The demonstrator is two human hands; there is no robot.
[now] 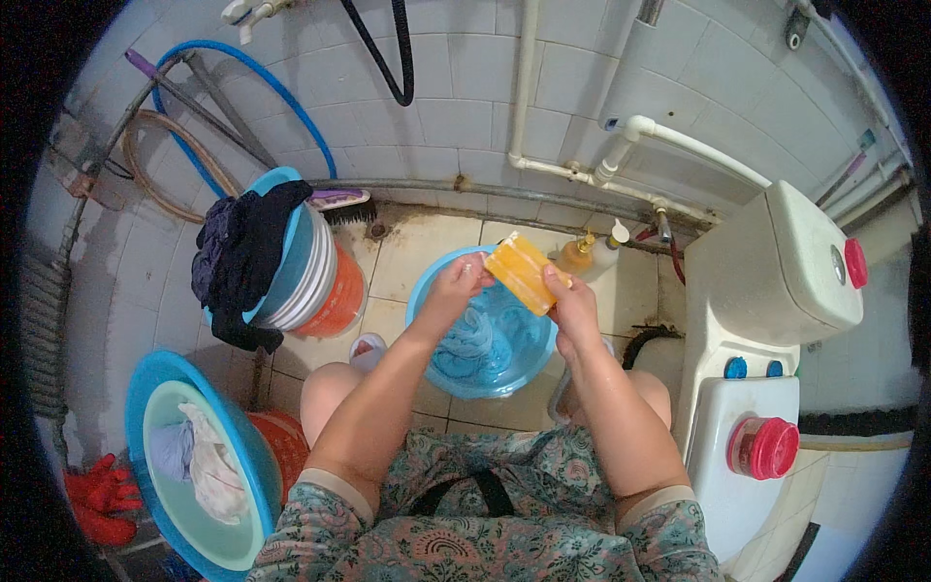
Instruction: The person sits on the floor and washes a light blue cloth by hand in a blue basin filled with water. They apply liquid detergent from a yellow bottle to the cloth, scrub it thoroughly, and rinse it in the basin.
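A flat yellow rectangular bar of laundry soap (521,272), with whitish patches on its face, is held tilted over a blue basin. My right hand (574,303) grips its right end, thumb on top. At the opposite end my left hand (460,287) has its fingers curled and pinched at the edge; the fingertips are partly hidden. Below both hands the blue basin (415,303) stands on the tiled floor. It holds water and a bunched light-blue cloth (472,341), lying mostly at the left side.
Dark clothes (247,254) hang over a basin atop stacked buckets (339,291), by a brush (346,206). Nested basins (145,388) with light cloths and red gloves (100,497) are lower left. Pump bottles (606,250) stand behind the basin. A toilet (737,407) bearing a red-lidded jar (761,448) is right.
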